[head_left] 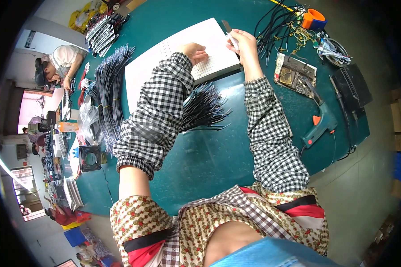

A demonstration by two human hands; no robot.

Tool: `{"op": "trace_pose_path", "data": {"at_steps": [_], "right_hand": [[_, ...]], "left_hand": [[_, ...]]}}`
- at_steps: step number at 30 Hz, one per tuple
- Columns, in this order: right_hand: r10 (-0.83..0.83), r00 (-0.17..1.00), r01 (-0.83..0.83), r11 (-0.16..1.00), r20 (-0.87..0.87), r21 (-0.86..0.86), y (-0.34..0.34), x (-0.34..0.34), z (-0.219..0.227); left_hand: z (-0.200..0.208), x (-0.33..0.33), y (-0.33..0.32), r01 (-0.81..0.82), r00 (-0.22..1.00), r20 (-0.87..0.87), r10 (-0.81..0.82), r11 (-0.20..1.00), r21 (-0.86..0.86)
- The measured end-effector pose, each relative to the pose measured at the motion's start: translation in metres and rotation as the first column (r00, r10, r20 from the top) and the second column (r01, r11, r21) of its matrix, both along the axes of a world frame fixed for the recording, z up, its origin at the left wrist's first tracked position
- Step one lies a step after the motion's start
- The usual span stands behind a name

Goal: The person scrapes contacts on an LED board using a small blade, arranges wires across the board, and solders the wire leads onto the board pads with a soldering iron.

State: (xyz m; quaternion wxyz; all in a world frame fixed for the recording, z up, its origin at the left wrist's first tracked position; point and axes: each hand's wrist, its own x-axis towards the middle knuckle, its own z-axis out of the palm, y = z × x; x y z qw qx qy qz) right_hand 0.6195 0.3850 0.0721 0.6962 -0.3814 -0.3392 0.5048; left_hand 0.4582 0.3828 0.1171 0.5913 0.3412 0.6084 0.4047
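Observation:
My right hand grips a knife by its white handle, with the grey blade pointing up and away. It is held at the right edge of a large white board dotted with rows of small marks or holes. Over the middle of that board hovers my left hand, fingers a little bent and apart, with nothing visible in them. My left forearm partly covers a fanned bundle of black wires beside the board. Another long bundle of dark wires, tied round, lies to the left.
On the right are a green glue gun, a dirty metal tray, a bowl, an orange roll and loose black cables. A small fan stands left. A co-worker leans at the far left.

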Motion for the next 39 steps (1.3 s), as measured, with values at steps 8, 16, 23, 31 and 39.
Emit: {"op": "trace_pose_path", "data": {"at_steps": [8,16,23,31,39], "right_hand": [[0.13,0.965,-0.115,0.99,0.229,-0.076,-0.011,0.014,0.003],[0.123,0.977,-0.122,0.992,0.176,-0.016,-0.019,0.03,-0.006],[0.102,0.987,-0.104,0.995,0.121,0.009,-0.024,0.028,0.006],[0.138,0.989,-0.138,0.99,0.043,-0.01,-0.025,-0.003,0.01],[0.162,0.984,-0.159,0.986,0.072,-0.05,-0.101,-0.047,0.037]], "left_hand": [[0.002,0.023,-0.014,-0.031,0.999,0.016,0.031,0.999,-0.018],[-0.009,0.048,-0.015,0.062,0.964,-0.258,-0.066,0.998,-0.023],[-0.01,0.059,0.003,0.138,0.613,-0.789,-0.046,0.989,0.049],[0.007,0.022,-0.026,0.035,0.933,-0.36,-0.031,0.999,0.005],[0.007,-0.056,-0.096,0.291,0.593,-0.799,-0.097,0.951,0.101]]}}
